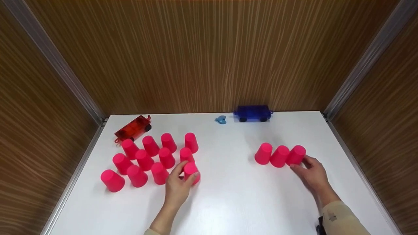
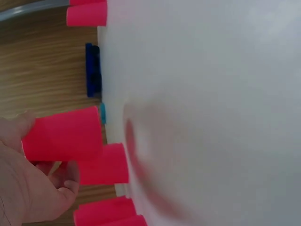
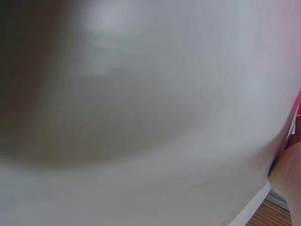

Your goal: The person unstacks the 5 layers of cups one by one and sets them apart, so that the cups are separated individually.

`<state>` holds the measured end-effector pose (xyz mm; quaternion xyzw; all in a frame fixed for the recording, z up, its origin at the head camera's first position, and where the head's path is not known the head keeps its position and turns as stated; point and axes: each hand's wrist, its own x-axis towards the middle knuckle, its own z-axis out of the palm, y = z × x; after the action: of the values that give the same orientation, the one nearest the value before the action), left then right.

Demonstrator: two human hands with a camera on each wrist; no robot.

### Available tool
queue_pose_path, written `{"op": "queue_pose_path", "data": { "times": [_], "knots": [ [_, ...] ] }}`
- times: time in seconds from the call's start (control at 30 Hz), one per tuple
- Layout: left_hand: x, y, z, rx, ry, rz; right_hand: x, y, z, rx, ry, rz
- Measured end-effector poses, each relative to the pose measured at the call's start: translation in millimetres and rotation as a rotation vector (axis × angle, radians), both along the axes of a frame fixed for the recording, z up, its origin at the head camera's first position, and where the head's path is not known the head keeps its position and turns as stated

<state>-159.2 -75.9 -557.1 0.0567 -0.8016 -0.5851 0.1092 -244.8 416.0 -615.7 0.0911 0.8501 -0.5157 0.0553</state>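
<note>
In the head view, my left hand (image 1: 178,189) pinches an upside-down pink cup (image 1: 190,169) between thumb and fingers. This held cup (image 2: 63,134) appears a little above the table in the left wrist view, its rim apart from the surface. Behind and left of it stand several more upside-down pink cups (image 1: 137,176) in loose rows. Over on the right, three pink cups stand side by side. My right hand (image 1: 313,173) grips the rightmost cup (image 1: 296,155), thumb in front and fingers at its right side. The right wrist view shows mostly blurred table and that hand's edge (image 3: 287,174).
A red toy wagon (image 1: 133,128) lies angled at the back left, close to the cups. Against the back wall stands a blue toy wagon (image 1: 253,112), with a small light-blue piece (image 1: 221,119) beside it. Wood-grain panels (image 1: 209,55) enclose the white table (image 1: 228,195).
</note>
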Motion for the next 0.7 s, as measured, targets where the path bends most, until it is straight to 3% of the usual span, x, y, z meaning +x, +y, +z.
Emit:
{"op": "queue_pose_path", "data": {
  "times": [0.3, 0.5, 0.7],
  "knots": [
    [7.8, -16.9, -17.9, -0.02, -0.02, 0.066, -0.8, 0.2, -2.8, 0.025, 0.048, 0.008],
    [6.5, -20.6, -22.1, -0.045, 0.0, 0.09, -1.7, -0.4, -0.9, 0.04, 0.074, 0.004],
    [5.0, -21.4, -23.3, -0.046, -0.01, 0.106, 0.0, -1.5, -0.4, 0.017, 0.043, 0.003]
  ]
}}
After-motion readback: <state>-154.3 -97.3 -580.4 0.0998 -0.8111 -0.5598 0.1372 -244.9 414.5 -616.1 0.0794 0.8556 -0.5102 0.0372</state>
